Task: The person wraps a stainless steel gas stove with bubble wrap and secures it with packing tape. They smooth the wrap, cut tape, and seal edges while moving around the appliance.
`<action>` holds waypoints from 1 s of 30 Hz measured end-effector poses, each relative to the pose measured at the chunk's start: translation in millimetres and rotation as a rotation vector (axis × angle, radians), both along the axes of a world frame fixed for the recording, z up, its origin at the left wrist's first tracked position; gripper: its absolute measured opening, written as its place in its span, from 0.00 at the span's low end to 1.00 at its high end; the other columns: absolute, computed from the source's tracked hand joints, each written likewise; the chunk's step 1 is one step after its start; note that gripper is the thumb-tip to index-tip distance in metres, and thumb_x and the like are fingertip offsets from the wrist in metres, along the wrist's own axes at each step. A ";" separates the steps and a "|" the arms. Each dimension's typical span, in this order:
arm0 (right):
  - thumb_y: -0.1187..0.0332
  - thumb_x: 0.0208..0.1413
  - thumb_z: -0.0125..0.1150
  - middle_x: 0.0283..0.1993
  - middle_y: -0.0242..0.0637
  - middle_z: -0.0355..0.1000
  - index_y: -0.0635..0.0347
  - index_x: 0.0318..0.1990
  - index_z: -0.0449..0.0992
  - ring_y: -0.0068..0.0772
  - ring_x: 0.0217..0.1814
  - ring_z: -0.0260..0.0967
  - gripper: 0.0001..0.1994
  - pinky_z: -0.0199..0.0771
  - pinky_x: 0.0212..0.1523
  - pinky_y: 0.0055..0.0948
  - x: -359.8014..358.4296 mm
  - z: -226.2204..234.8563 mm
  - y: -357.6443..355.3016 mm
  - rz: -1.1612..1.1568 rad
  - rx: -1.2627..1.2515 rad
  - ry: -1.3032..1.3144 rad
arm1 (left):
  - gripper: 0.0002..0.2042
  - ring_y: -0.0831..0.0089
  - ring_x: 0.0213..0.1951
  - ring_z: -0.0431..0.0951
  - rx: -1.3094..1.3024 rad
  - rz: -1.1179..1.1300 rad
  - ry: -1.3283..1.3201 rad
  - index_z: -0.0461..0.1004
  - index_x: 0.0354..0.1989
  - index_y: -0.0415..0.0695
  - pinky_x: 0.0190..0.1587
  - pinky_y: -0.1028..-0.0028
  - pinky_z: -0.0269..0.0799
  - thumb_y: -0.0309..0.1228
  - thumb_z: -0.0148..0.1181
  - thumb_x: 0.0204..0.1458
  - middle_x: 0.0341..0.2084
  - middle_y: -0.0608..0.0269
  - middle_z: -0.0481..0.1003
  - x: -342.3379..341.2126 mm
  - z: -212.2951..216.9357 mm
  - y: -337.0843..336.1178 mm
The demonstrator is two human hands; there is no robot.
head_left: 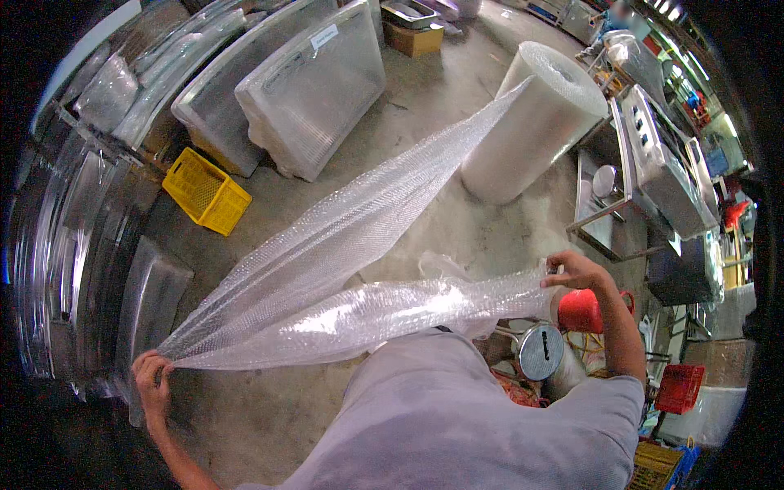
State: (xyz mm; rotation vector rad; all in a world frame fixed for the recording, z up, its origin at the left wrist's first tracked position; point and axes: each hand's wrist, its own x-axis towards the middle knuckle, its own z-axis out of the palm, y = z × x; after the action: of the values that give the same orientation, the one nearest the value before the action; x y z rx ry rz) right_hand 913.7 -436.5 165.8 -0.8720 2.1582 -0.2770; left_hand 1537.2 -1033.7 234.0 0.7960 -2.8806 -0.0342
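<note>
A long sheet of clear bubble wrap point(327, 224) runs from a big upright roll of bubble wrap point(523, 131) to my hands. My left hand point(153, 377), out at the far left, is closed on the gathered sheet where it folds back. From there a second stretch crosses in front of my body to my right hand point(574, 270), whose fingers pinch the bunched end. The sheet hangs between both hands, held above the concrete floor point(245, 425). Its lower side near my waist is partly hidden by my shirt.
Wrapped panels point(314, 90) lean at the back left beside a yellow crate point(207, 193). A round-topped stool point(540, 351) and a red bucket point(581, 310) stand close at my right. Farther right are a metal frame table point(608, 200) and a red basket point(679, 388).
</note>
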 end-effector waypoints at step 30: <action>0.44 0.58 0.50 0.56 0.43 0.75 0.49 0.56 0.77 0.53 0.57 0.71 0.27 0.70 0.57 0.46 -82.3 -87.0 -66.8 0.652 0.426 -0.150 | 0.11 0.55 0.57 0.67 -0.272 0.605 -0.082 0.76 0.44 0.42 0.58 0.58 0.61 0.36 0.53 0.62 0.45 0.53 0.73 96.7 -18.2 59.7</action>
State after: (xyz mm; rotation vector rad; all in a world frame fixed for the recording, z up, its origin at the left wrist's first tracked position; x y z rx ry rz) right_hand 831.4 -503.3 78.8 -1.1888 1.5969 0.4161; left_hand 1633.9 -974.1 215.7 1.5817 -2.5046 0.4539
